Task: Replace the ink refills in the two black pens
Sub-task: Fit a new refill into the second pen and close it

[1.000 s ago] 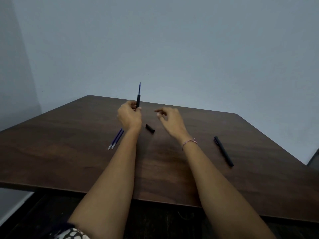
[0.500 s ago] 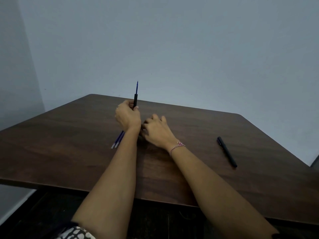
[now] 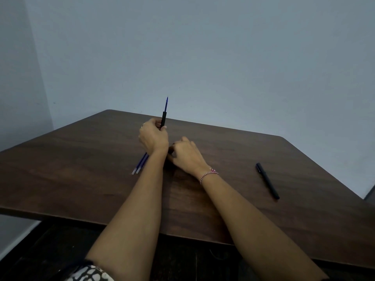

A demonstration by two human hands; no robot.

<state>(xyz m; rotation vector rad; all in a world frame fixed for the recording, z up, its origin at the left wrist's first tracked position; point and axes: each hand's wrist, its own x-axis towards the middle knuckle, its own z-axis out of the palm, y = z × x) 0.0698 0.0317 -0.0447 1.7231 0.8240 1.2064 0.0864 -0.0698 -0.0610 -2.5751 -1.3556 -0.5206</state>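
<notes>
My left hand [image 3: 154, 136] holds a black pen barrel [image 3: 163, 119] upright above the table. A blue refill [image 3: 166, 104] sticks out of the barrel's top. My right hand [image 3: 187, 155] rests low on the table just right of my left wrist, with its fingers curled over a small black pen piece [image 3: 172, 150]. Most of that piece is hidden. A second black pen [image 3: 267, 180] lies whole on the table at the right. Two blue spare refills [image 3: 140, 165] lie side by side left of my left forearm, partly covered by it.
The dark wooden table [image 3: 81, 169] fills the lower view, with its near edge close to my elbows. A pale wall stands behind it. My right wrist wears a red-and-white bracelet [image 3: 209, 173].
My right hand has dropped from mid-air to the table and closed over the small black piece beside my left wrist. My left hand keeps the barrel upright, almost unmoved.
</notes>
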